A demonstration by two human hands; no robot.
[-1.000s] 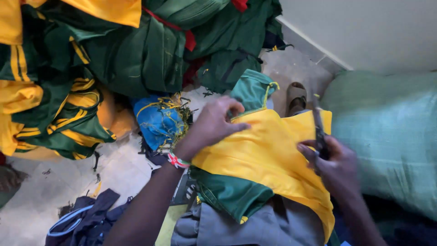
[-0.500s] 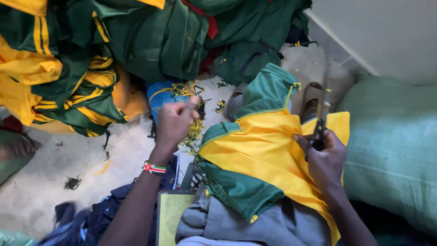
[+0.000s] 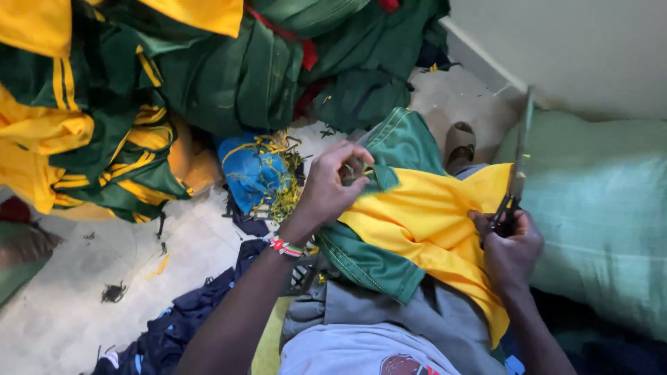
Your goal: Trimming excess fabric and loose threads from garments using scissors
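A yellow and green garment (image 3: 424,215) lies across my lap. My left hand (image 3: 333,184) pinches its green edge near the collar, fingers closed on the cloth; a beaded band sits on that wrist. At the garment's right edge my right hand (image 3: 511,246) grips a pair of scissors (image 3: 517,167), blades pointing up and away. A blue bag (image 3: 253,177) stuffed with yellow and green thread scraps lies on the floor just left of my left hand.
A big heap of green and yellow garments (image 3: 139,83) fills the upper left. A pale green sack (image 3: 597,208) lies at my right against the wall. Dark blue cloth (image 3: 180,326) lies on the floor at lower left, and a sandalled foot (image 3: 460,142) shows beyond the garment.
My left hand went out to the blue scrap bag and came back to the garment's green edge. My right hand raised the scissors so the blades point up.
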